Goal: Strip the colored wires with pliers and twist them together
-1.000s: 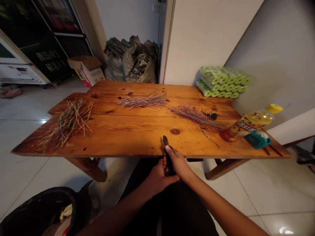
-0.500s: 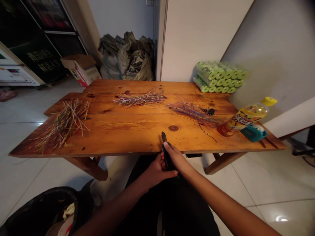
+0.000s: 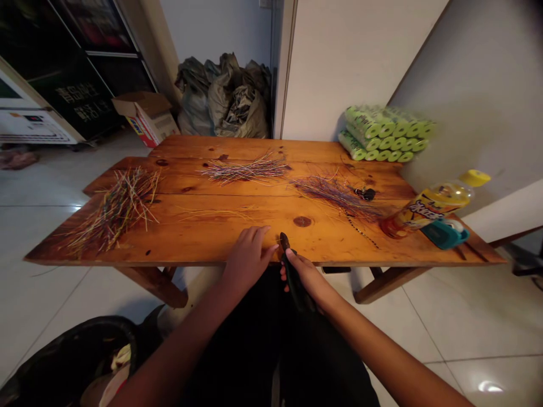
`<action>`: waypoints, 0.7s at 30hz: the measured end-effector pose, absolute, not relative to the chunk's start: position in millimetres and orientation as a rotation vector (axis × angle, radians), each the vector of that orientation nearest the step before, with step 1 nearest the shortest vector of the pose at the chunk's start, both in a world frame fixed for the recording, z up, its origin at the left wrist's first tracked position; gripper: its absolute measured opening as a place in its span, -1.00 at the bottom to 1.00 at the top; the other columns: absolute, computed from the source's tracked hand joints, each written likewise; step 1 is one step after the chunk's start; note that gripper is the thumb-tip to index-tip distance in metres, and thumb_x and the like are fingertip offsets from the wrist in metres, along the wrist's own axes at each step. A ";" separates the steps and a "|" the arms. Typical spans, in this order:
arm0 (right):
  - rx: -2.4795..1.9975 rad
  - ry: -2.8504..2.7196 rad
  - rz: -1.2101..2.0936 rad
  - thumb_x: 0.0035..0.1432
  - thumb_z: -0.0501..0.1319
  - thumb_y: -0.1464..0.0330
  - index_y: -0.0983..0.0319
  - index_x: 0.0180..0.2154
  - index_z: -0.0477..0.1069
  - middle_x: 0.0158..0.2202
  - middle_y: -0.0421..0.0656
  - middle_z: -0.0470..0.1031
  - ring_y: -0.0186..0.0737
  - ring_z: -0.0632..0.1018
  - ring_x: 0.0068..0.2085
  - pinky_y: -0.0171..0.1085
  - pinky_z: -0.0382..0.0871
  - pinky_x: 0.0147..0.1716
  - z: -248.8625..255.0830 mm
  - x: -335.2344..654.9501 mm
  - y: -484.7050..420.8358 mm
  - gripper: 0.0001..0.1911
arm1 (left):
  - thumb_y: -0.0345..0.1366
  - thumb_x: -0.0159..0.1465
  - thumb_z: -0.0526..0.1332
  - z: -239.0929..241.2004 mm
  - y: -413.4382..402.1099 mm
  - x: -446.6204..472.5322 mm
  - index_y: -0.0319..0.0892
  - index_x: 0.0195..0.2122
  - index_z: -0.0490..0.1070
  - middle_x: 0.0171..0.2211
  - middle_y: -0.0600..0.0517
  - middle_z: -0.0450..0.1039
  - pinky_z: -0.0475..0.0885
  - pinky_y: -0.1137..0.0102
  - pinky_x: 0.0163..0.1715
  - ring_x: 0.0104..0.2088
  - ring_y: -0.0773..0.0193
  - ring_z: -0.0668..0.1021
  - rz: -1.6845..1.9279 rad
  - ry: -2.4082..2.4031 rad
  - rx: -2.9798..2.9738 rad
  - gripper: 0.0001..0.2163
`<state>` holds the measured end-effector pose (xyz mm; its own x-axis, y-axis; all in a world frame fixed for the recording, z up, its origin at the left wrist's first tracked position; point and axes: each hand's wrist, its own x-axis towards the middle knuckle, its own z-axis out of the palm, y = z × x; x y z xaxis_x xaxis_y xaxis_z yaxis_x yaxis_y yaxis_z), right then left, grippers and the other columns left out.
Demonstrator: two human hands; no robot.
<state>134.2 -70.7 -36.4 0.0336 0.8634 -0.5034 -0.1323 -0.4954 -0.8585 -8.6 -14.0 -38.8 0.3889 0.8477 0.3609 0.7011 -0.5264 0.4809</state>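
Bare boards ahead, wire bundles and a bottle flanking.
From the right hand (image 3: 304, 275), open tabletop (image 3: 322, 242) gives passage at 12 o'clock; the purple wire bundle (image 3: 324, 189) obstructs 1, the yellow-capped drink bottle (image 3: 426, 209) 2, the left hand (image 3: 249, 253) 10, the multicoloured wire bundle (image 3: 246, 170) 11.

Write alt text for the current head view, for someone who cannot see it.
A person's right hand grips a dark hand tool at the near edge of a wooden table, the left hand open beside it. Bunches of thin, multicoloured strands lie across the tabletop, with a yellow-capped bottle and green rolls towards the right.
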 end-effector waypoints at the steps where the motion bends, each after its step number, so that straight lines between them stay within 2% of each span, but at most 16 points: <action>1: -1.509 -0.775 1.580 0.17 0.01 0.13 0.25 -0.41 0.28 -0.55 -0.23 0.32 -0.39 0.38 -0.58 -0.43 0.33 -0.66 -38.3 133.5 -70.6 -0.68 | -0.25 0.21 0.12 -40.7 -9.5 -7.0 -0.21 -0.09 0.28 -0.14 -0.07 0.39 0.29 0.22 -0.05 -0.08 0.14 0.39 0.816 1.345 2.443 -0.74; 4: -1.512 -0.781 1.580 0.16 0.01 0.12 0.25 -0.40 0.27 -0.55 -0.23 0.32 -0.39 0.38 -0.57 -0.42 0.34 -0.66 -41.3 132.4 -70.5 -0.67 | -0.29 0.26 0.06 -46.1 -2.4 -1.7 -0.19 -0.22 0.34 -0.27 -0.01 0.43 0.32 0.32 -0.14 -0.20 0.22 0.43 0.772 1.290 2.451 -0.86; 10: -1.509 -0.801 1.590 0.16 0.02 0.11 0.25 -0.41 0.27 -0.56 -0.24 0.33 -0.40 0.38 -0.59 -0.42 0.33 -0.66 -42.6 133.1 -71.2 -0.67 | -0.34 0.27 0.01 -48.2 -4.0 2.7 -0.18 -0.39 0.34 -0.41 0.04 0.40 0.30 0.38 -0.26 -0.33 0.28 0.42 0.763 1.273 2.451 -0.84; 14: -1.521 -0.783 1.604 0.14 0.03 0.10 0.25 -0.42 0.28 -0.55 -0.23 0.33 -0.38 0.39 -0.56 -0.42 0.34 -0.67 -44.7 134.0 -71.1 -0.65 | -0.34 0.26 0.03 -48.2 -1.7 1.0 -0.18 -0.43 0.33 -0.46 0.05 0.38 0.29 0.39 -0.32 -0.37 0.28 0.41 0.801 1.352 2.463 -0.84; 21: -1.542 -0.782 1.637 0.14 0.04 0.09 0.26 -0.42 0.28 -0.50 -0.17 0.38 -0.35 0.43 -0.49 -0.39 0.39 -0.59 -39.9 135.5 -71.6 -0.65 | -0.35 0.27 0.02 -45.1 4.5 -7.2 -0.18 -0.39 0.35 -0.42 0.04 0.40 0.28 0.40 -0.27 -0.33 0.27 0.41 0.715 1.273 2.558 -0.84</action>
<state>135.5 -71.6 -39.9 -0.0012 0.8408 -0.5414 -0.1070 -0.5384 -0.8359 -7.2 4.5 -45.1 0.5133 0.7906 0.3337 0.6961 -0.6111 0.3769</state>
